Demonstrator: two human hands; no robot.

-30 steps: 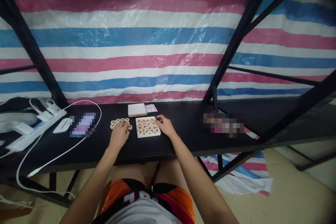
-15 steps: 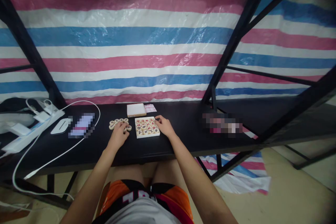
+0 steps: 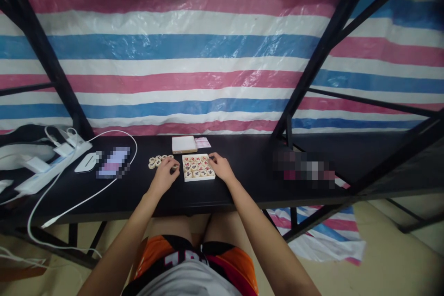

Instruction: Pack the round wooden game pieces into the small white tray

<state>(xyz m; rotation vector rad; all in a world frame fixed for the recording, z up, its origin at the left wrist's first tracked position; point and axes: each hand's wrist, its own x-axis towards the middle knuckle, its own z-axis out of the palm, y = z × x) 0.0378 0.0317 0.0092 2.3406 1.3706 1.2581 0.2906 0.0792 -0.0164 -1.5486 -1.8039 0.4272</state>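
One tray of discs
Left hand seems to pinch one disc; right hand, fingers unclenched, rests against the tray, likely steadying it.

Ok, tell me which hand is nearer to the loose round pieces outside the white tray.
Left. The left hand is at the right end of the loose round pieces; the right hand is farther off, at the right edge of the white tray.

- On the surface, a box tray holds xiangqi pieces.
- Loose xiangqi pieces lie left of it.
- Behind the tray sits the box lid, a paper slip at its right.
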